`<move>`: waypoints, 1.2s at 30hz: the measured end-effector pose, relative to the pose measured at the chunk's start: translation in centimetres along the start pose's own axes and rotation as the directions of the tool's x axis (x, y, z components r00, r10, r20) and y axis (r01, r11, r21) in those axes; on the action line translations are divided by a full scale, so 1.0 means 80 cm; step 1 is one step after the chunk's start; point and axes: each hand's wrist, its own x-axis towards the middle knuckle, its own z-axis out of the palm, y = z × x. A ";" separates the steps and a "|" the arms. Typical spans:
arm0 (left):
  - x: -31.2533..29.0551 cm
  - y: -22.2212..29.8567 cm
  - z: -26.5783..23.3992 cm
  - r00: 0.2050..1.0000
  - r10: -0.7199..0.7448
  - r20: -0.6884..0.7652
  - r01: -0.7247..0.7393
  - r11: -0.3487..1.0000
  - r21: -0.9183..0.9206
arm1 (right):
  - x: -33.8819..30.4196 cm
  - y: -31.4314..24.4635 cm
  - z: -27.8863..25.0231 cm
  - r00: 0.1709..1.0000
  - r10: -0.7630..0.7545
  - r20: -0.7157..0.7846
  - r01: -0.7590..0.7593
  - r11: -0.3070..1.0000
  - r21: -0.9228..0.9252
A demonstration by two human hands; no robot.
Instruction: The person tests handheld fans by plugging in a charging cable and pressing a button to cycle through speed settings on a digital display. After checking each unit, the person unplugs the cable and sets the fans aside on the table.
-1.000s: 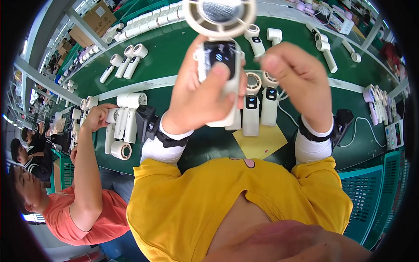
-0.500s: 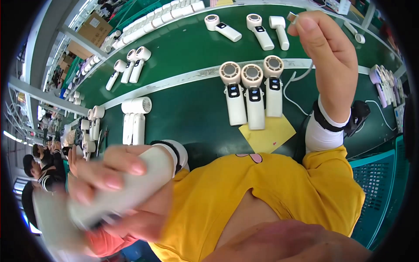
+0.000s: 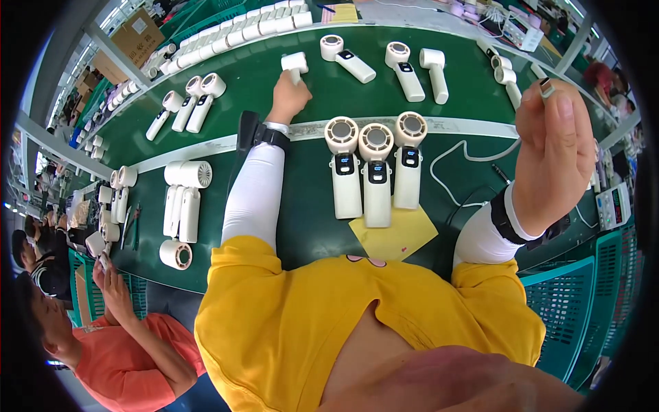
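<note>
My left hand (image 3: 290,98) reaches forward over the far part of the green bench, closed round the handle of a white handheld fan (image 3: 294,62). Only the fan's head and upper handle show. On the right, my raised right hand (image 3: 555,141) pinches a small metal-tipped cable plug (image 3: 546,86) between thumb and fingers. A white cable (image 3: 439,159) loops over the bench toward that hand. Between my arms lie three handheld fans (image 3: 376,175) side by side, their small displays lit. The fans partly cover a yellow paper sheet (image 3: 395,237).
More fans (image 3: 408,72) lie across the far strip, past a pale ridge (image 3: 473,126). A white fan cluster (image 3: 182,202) sits left of my left arm. At the left edge a co-worker in an orange top (image 3: 130,357) handles a fan. Green crates (image 3: 559,302) stand right.
My left hand has swung from the lower left, close to the camera, to the far strip with a white fan in it. My right hand has shifted right and lower, still pinching the plug.
</note>
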 end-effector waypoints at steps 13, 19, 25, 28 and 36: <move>-0.206 0.136 -0.069 0.777 0.622 0.096 -0.629 0.773 0.084 | 0.004 0.010 -0.009 0.995 -0.093 -0.037 0.091 0.995 -0.037; -0.192 0.103 -0.109 0.839 0.056 0.542 -0.357 0.807 0.470 | 0.005 0.009 -0.015 0.994 -0.102 0.045 0.098 0.991 0.090; -0.161 0.144 -0.131 0.573 -0.301 0.762 0.423 0.905 0.040 | -0.001 0.000 0.006 0.991 0.112 0.074 -0.113 0.994 0.009; -0.180 0.169 -0.122 0.762 -0.174 0.623 0.481 0.797 -0.366 | -0.001 0.007 0.019 0.963 0.072 0.260 -0.083 0.996 0.032; -0.196 0.205 -0.118 0.789 0.613 -0.028 -0.602 0.764 -0.230 | -0.004 0.047 0.046 0.865 -0.222 0.450 0.208 0.975 0.081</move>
